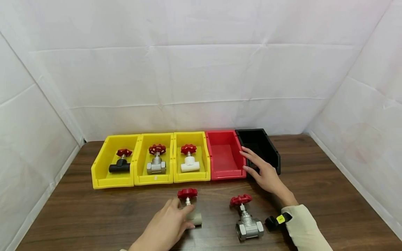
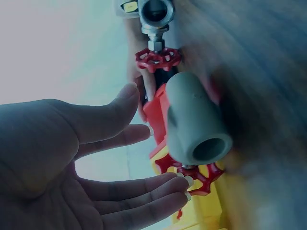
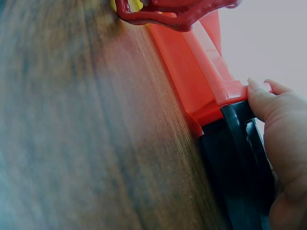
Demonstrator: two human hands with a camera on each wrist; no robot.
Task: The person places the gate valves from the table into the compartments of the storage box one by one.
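My left hand (image 1: 169, 223) is beside a grey-beige plastic valve (image 1: 196, 219) with a red handwheel, standing on the table. In the left wrist view its thumb and fingers (image 2: 144, 211) are spread and fairly straight, with the valve body (image 2: 194, 120) just beyond the fingertips; whether they touch it I cannot tell. Over the black bin (image 1: 276, 157) reaches my right hand (image 1: 265, 174), its fingertips resting on the right wall of the red bin (image 1: 227, 173). The right wrist view shows the thumb (image 3: 259, 98) straight against the corner where the two bins meet.
A metal valve (image 1: 248, 225) with a red handwheel stands near the right forearm. Three yellow bins (image 1: 114, 182) join the row at left, holding a black valve (image 1: 120, 166), a metal valve (image 1: 156, 166) and a white valve (image 1: 190, 164). White sheeting (image 1: 201, 76) rises behind.
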